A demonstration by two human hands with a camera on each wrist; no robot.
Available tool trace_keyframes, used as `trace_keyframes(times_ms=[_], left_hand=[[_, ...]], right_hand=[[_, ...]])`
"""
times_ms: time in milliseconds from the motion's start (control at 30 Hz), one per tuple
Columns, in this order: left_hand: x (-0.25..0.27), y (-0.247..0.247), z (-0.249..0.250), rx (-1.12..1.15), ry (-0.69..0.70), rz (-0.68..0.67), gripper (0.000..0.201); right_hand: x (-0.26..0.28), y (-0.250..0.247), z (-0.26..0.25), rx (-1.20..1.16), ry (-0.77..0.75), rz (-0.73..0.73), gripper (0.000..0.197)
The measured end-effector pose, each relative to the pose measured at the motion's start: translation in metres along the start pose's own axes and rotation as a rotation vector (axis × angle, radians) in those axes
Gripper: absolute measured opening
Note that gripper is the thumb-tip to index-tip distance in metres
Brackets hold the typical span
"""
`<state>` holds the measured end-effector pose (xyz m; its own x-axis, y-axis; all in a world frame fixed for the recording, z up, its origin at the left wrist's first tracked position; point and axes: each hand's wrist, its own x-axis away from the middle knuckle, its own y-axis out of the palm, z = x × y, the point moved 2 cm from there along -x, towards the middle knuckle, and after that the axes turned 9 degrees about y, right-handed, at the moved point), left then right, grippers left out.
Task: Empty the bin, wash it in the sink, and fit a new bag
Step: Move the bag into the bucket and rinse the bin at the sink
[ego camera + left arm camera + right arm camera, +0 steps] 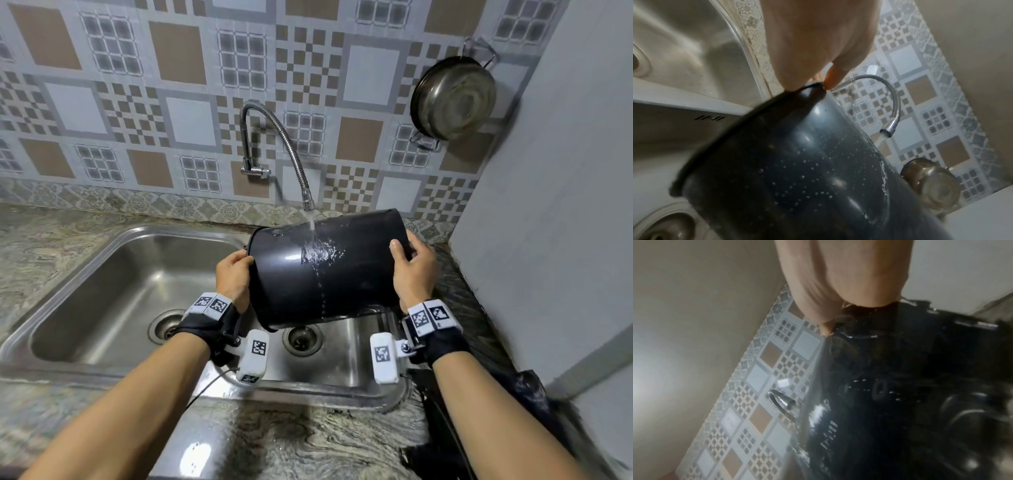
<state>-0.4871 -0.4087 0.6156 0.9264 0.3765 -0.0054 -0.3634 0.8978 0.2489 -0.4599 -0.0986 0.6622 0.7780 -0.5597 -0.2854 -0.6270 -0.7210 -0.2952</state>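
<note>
Two bare forearms reach over a speckled stone counter (281, 442); the left hand (234, 274) curls its fingers over the rim of a smooth black plastic bin (329, 270), the right hand (412, 269) grips its base, thumb on the wall; the bin lies on its side above the right basin of a double steel sink (113, 274); one ribbed flexible tap (274, 137) streams water onto it; one steel pan (454, 97) hangs on the patterned tiles.
</note>
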Motion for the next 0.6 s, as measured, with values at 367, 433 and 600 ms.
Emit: trace_keyframes(times_ms=[367,433,600], left_hand=[[-0.04,0.016,-0.011,0.085,-0.086,-0.051,0.006],[-0.055,0.017,-0.014,0.1,-0.08,-0.012,0.016],[-0.083,0.025,-0.009,0.089,-0.028,0.041,0.01]], right_hand=[[-0.029,0.024,0.021,-0.045,0.081,-0.002,0.031],[-0.035,0.033,0.032,-0.016,0.143,0.002,0.03],[-0.056,0.049,0.04,0.181,0.208,-0.045,0.028]])
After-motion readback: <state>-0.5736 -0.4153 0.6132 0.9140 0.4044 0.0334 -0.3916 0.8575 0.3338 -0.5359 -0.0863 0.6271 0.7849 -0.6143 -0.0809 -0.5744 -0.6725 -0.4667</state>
